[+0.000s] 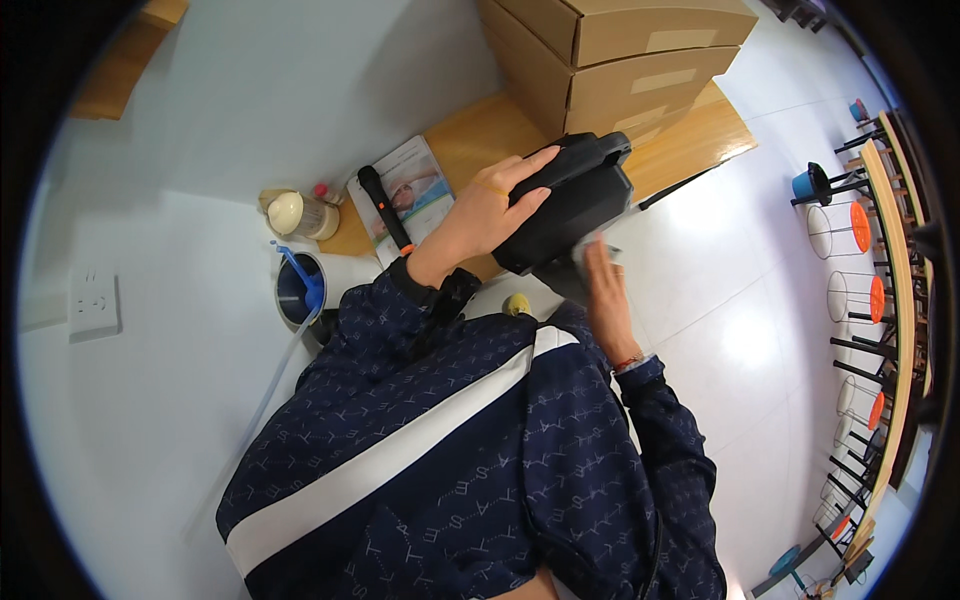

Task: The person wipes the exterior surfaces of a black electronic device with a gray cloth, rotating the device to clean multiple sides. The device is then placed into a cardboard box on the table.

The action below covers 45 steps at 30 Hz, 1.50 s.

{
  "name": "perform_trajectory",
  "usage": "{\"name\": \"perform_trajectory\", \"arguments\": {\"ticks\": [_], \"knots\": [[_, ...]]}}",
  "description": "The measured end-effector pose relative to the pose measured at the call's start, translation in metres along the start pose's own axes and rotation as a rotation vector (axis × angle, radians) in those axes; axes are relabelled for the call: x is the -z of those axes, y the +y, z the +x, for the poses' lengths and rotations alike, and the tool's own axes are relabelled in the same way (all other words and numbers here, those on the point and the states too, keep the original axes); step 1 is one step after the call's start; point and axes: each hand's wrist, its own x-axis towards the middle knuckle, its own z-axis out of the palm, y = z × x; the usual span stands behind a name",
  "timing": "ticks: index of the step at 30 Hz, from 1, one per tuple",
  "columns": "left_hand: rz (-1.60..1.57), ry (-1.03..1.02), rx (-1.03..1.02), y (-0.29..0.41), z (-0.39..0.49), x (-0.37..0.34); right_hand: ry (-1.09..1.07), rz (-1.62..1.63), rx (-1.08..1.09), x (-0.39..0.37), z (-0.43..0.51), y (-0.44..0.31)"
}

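A black plastic case with a carry handle (574,214) is held up in front of me, above the edge of a wooden table (480,135). My left hand (484,210) grips its near left side, thumb and fingers spread over the black surface. Below the case's lower right side is my right hand (606,289), blurred, with a greyish, cloth-like thing (592,255) at its fingers, close to the case. A black microphone with orange rings (385,210) lies on printed sheets (420,180) left of my left hand.
Stacked cardboard boxes (637,67) stand on the table's far part. At the left are a cream-lidded jar (289,216), a small red-capped bottle (324,192) and a bin (341,281) with a blue object (311,289) inside. A wall socket (94,304) is further left; stools (847,296) line the right.
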Motion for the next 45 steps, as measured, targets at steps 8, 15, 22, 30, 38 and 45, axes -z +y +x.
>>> {"name": "perform_trajectory", "arguments": {"ticks": [8,15,22,30,38,45], "knots": [[0.068,0.026,0.074,0.007,-0.001,-0.004,0.550,0.480,-0.203,0.054,0.061,-0.014],[0.063,0.114,0.029,0.011,0.001,-0.007,0.285,0.542,-0.216,0.046,0.098,0.025],[0.169,0.222,-0.027,0.006,0.002,-0.012,0.328,0.730,-0.347,0.074,0.102,0.048],[0.109,0.486,0.246,0.000,-0.020,-0.033,0.098,0.437,0.184,0.128,0.158,-0.010],[0.095,0.618,0.308,-0.013,-0.035,-0.046,-0.131,0.200,0.635,0.084,0.145,-0.101],[-0.082,0.700,0.386,-0.011,-0.034,-0.056,-0.246,0.254,0.680,0.097,0.151,-0.070]]}}
